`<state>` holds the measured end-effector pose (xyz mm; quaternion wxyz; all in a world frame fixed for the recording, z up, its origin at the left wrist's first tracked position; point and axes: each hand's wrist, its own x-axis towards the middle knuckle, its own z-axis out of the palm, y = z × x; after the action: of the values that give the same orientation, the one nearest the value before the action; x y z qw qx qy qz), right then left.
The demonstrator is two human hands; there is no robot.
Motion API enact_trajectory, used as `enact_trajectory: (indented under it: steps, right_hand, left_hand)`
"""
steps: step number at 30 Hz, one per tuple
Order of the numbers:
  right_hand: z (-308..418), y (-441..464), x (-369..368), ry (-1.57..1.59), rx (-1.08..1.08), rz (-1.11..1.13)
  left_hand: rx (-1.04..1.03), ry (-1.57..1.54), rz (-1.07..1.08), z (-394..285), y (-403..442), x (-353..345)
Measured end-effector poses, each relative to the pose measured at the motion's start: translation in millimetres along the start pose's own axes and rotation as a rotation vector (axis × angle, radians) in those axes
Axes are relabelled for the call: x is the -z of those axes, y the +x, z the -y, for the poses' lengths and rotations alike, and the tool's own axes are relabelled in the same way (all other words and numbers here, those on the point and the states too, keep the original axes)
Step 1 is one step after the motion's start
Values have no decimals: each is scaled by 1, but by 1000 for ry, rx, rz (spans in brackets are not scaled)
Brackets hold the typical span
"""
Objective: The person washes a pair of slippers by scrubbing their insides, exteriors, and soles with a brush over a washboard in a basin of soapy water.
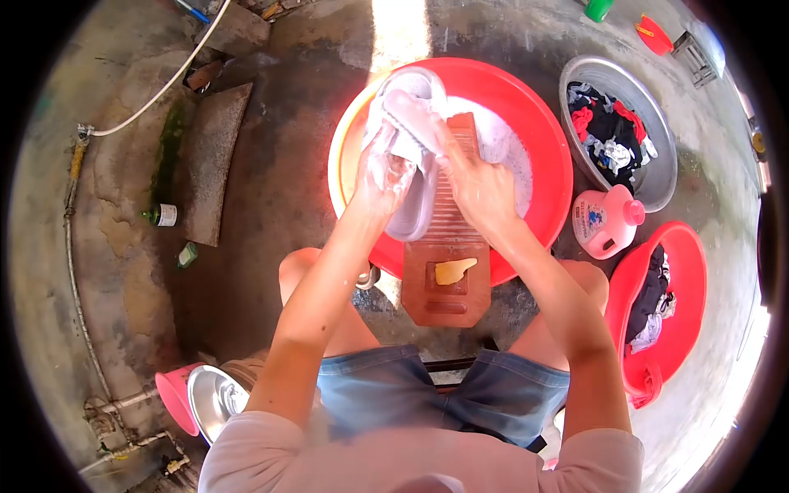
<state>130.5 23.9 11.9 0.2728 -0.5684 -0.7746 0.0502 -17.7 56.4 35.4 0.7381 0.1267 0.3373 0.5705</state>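
Observation:
Over the big red basin (542, 164), my left hand (385, 171) is closed around a pale grey, soapy slipper (411, 215), which is tilted lengthwise away from me. My right hand (481, 185) grips a pale pink scrubbing brush (415, 117) laid against the slipper's upper. Its bristle edge shows along one side, and suds cover my left fingers. A brown ridged washboard (452, 316) leans out of the basin toward me, partly behind the slipper. On its lower tray lies a yellowish bar of soap (454, 271). Foamy water (518, 160) fills the basin.
To the right stand a metal basin (670, 177) with dark, red and white clothes, a pink detergent jug (604, 220) and a smaller red basin (686, 329) with clothes. Left are a stone slab (215, 168), a green bottle (164, 215) and a metal bowl (209, 403).

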Motion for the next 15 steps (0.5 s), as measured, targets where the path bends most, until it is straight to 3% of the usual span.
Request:
enact_trajectory:
  steps: [1, 2, 5, 8, 12, 13, 15]
  right_hand:
    - [11, -14, -3, 49, 58, 54]
    - [16, -17, -4, 32, 117, 57]
    - [-8, 16, 1, -22, 13, -89]
    - [-10, -1, 5, -47, -95, 66]
    - [5, 6, -1, -62, 93, -30]
    - [-5, 15, 5, -45, 33, -47]
    - [-5, 5, 11, -55, -13, 31]
  left_hand:
    - [5, 71, 0, -8, 5, 12]
    - [126, -156, 198, -12, 10, 23]
    - [-39, -22, 77, 5, -2, 1]
    - [62, -172, 175, -22, 3, 7]
    - [-21, -34, 161, 0, 0, -1]
    - [-50, 26, 91, 3, -5, -7]
    - [39, -57, 187, -11, -2, 4]
